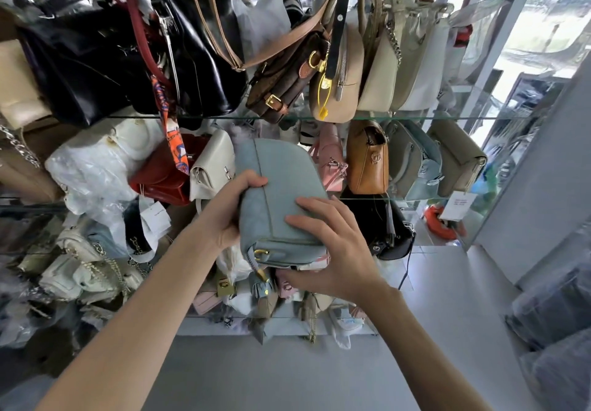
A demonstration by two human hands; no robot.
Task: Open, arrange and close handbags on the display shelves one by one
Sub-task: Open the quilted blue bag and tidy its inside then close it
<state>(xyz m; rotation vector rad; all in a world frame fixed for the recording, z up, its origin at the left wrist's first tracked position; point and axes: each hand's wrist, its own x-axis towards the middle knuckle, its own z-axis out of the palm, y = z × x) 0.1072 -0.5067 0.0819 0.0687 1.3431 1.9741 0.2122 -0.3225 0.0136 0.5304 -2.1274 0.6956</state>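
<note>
A pale blue suede handbag (281, 186) with a gold ring and tassel at its near end is held in front of the middle glass shelf (447, 199). My left hand (235, 209) grips its left side, thumb over the top edge. Flat on the bag's right side and near end lies my right hand (332, 247), fingers spread, thumb under the bag. The bag's zip looks closed.
Glass shelves are crowded with bags: black ones (134, 58) upper left, a brown patterned one (284, 81), beige ones (377, 68), a red bag (163, 174), a cream bag (212, 164), a tan bag (367, 158), a pink bag (331, 158). A grey floor (287, 372) lies below.
</note>
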